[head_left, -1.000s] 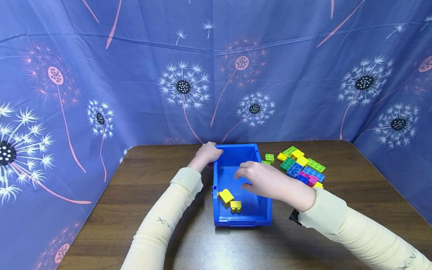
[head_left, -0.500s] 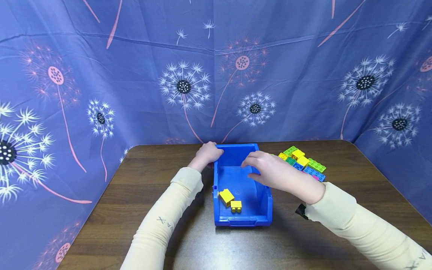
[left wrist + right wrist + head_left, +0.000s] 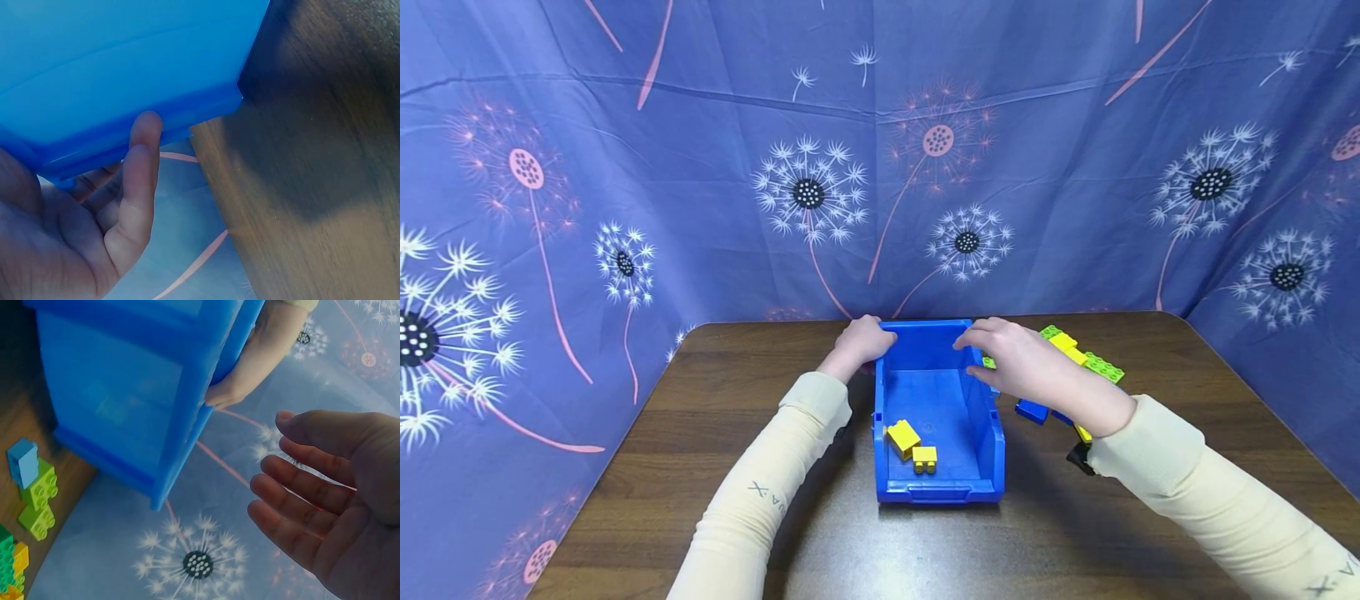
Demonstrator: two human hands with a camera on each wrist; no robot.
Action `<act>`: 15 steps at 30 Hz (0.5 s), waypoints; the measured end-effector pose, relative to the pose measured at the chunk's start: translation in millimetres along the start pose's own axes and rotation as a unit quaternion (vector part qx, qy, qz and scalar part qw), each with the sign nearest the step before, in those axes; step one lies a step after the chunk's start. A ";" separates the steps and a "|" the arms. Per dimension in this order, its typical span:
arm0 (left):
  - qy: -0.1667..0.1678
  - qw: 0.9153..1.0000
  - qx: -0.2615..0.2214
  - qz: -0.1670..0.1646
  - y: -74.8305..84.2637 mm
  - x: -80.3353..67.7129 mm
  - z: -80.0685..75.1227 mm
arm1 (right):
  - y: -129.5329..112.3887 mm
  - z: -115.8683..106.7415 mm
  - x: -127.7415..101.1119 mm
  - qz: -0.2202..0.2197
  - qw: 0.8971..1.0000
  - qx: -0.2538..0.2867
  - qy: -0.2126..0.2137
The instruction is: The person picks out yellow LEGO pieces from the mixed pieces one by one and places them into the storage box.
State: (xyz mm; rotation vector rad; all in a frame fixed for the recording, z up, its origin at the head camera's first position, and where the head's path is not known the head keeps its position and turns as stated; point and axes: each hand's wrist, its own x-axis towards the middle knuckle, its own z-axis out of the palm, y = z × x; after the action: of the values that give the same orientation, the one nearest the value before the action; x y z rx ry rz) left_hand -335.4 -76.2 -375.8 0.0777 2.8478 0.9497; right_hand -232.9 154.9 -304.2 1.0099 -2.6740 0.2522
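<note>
Head view: one bin [image 3: 943,493] stands mid-table [image 3: 700,433], two yellow bricks [image 3: 903,438] inside near its front. The left hand [image 3: 860,340] grips its far left rim; the right hand [image 3: 1018,358] hangs above the right wall, partly hiding a pile [image 3: 1078,354] too covered to count. An X reads on each sleeve [image 3: 737,508]; the neighbouring letters are unclear.

Left wrist view: curled fingers [image 3: 137,181] press the bin's wall.

Right wrist view: the right palm faces up, fingers relaxed, thumb apart; beside the bin lie one blue brick [image 3: 24,461] and two light green bricks [image 3: 37,520].
</note>
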 end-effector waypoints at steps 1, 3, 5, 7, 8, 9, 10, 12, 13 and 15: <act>-0.001 1.000 0.000 0.000 -0.2 0.3 0.3 | 2.1 -0.1 -0.2 0.004 1.000 0.002 0.002; -0.002 1.000 0.000 0.000 -0.3 0.8 0.6 | 6.5 0.3 -0.7 0.010 1.000 0.006 0.007; -0.003 1.000 0.001 -0.001 -0.1 1.2 0.7 | 10.7 0.8 -1.1 0.014 1.000 0.009 0.013; -0.005 1.000 0.001 -0.002 0.4 1.5 0.6 | 14.6 1.4 -1.2 0.016 1.000 0.010 0.017; -0.005 1.000 0.002 -0.003 0.8 1.5 0.5 | 16.6 1.6 -1.3 0.018 1.000 0.009 0.018; -0.006 1.000 0.002 -0.004 1.1 1.7 0.4 | 18.5 1.5 -1.5 0.019 1.000 0.008 0.020; -0.005 1.000 0.004 -0.004 1.5 1.6 0.2 | 20.5 1.5 -1.6 0.022 1.000 0.007 0.020; -0.004 1.000 0.009 -0.006 2.3 1.6 -0.1 | 25.2 1.5 -1.7 0.030 0.999 0.007 0.019; -0.003 1.000 0.012 -0.007 2.6 1.6 -0.3 | 28.0 1.7 -1.8 0.035 0.999 0.007 0.018; -0.002 1.000 0.017 -0.008 2.9 1.4 -0.4 | 33.8 1.9 -1.9 0.046 0.999 0.012 0.015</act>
State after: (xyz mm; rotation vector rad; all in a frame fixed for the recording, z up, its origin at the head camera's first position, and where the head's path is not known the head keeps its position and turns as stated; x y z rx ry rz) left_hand -336.9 -74.0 -373.9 0.0589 2.8577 0.8967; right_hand -254.5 180.7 -308.9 0.8850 -2.7005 0.3167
